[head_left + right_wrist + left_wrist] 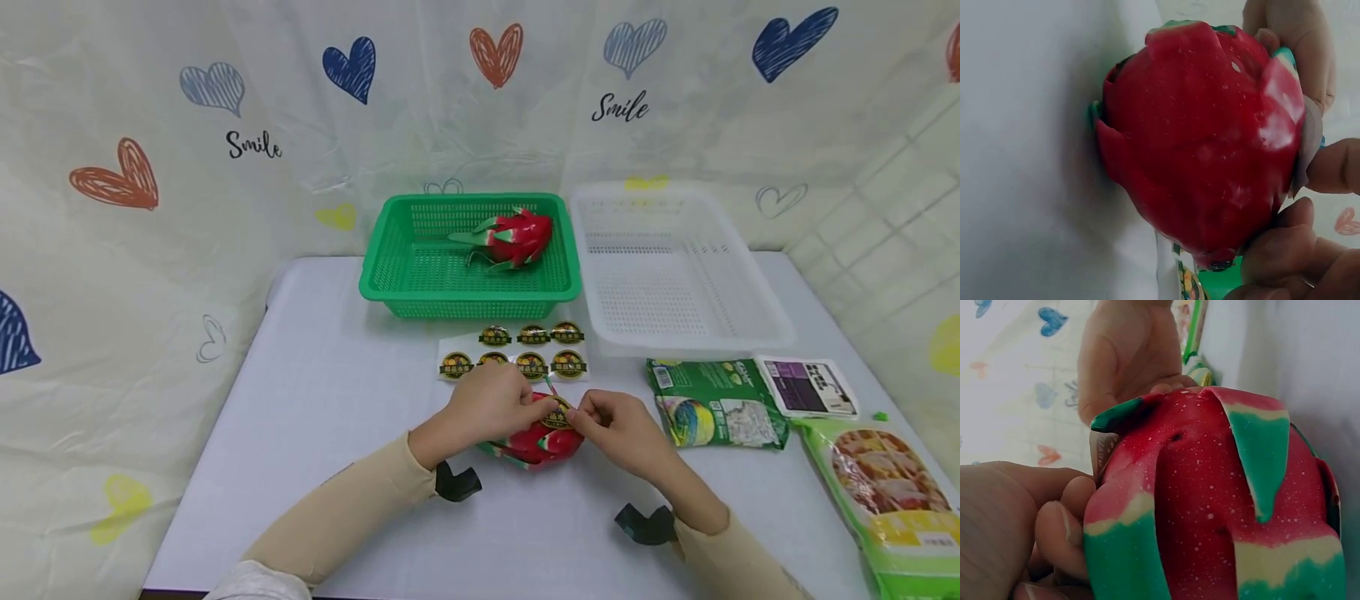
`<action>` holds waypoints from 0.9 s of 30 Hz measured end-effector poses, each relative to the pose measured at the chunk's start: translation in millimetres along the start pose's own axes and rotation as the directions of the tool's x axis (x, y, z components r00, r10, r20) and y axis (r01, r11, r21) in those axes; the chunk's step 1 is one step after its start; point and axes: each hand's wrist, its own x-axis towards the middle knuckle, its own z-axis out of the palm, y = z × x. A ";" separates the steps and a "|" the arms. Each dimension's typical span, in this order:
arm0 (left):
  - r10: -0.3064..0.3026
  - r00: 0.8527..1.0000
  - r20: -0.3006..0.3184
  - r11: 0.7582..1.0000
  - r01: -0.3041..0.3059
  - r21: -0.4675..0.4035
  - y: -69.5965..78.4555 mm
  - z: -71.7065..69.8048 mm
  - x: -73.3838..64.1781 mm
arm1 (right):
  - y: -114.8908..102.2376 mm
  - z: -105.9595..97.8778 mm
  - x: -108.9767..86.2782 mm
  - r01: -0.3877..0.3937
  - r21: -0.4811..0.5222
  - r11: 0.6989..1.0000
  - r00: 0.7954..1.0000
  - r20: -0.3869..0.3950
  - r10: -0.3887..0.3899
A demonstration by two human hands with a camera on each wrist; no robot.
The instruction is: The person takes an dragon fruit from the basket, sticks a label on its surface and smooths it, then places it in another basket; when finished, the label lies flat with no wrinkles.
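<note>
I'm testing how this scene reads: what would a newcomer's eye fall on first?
First is probably the red dragon fruit on the table, with the left hand and right hand holding a round label against it. Next comes the second dragon fruit, lying in the green basket behind.

dragon fruit [1194,475]: red, pale-specked, flaps [1263,450] banded pink, cream, green | its sticker [557,414]: black and yellow | basket [480,296]: plain green | tray [690,343]: white | worktop [315,375]: white | sleeve [352,508]: beige | curtain [420,108]: white, patterned with blue, red, yellow hearts [497,57], black lettering [620,108]
</note>
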 end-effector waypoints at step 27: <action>-0.009 0.990 0.144 0.998 0.017 -0.055 -8.4 -5.0 -4.7 | 8.9 4.8 -1.1 0.103 0.071 0.992 0.993 0.050 -0.106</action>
